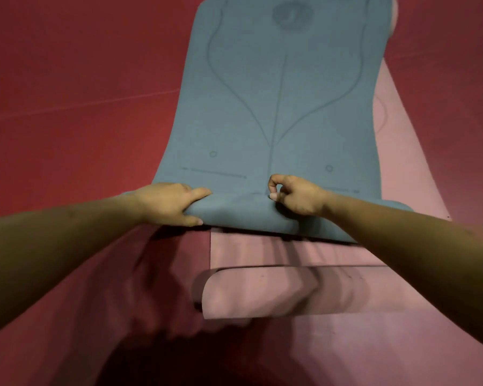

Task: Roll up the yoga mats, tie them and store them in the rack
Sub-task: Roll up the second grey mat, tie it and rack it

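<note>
Where the blue mat lies lengthwise over a pink mat on the red floor, its near end is curled into a low roll. The left hand grips this roll at its left end, fingers over the top, thumb along the near side. The right hand rests on the roll near its middle, fingers tightly curled, thumb tip against the mat. Whether it pinches anything is unclear.
</note>
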The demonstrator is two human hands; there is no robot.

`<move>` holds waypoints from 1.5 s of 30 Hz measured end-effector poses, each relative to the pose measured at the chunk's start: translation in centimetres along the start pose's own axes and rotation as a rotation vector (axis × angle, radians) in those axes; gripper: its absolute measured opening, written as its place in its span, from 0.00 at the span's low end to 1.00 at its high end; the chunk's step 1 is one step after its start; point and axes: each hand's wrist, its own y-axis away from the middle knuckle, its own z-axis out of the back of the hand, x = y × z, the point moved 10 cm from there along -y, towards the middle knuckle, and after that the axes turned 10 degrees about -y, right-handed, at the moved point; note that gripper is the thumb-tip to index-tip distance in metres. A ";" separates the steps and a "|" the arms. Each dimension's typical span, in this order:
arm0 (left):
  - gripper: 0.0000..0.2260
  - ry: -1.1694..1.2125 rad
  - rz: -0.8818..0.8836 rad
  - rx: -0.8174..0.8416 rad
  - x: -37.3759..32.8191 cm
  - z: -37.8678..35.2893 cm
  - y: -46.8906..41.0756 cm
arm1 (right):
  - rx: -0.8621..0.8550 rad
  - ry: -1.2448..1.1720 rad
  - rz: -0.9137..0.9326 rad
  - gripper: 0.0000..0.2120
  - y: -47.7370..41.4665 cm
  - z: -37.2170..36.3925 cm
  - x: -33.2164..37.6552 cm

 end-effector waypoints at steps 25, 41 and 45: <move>0.25 0.071 0.050 -0.235 -3.7 5.5 2.6 | -0.024 0.401 0.099 0.23 6.3 -0.5 1.9; 0.40 -0.284 0.055 -0.292 -11.1 5.3 8.8 | -0.004 0.389 0.086 0.19 14.7 0.8 3.2; 0.26 -0.128 -0.044 -0.202 -14.8 2.8 8.6 | 0.044 0.332 0.086 0.16 17.7 -0.2 1.2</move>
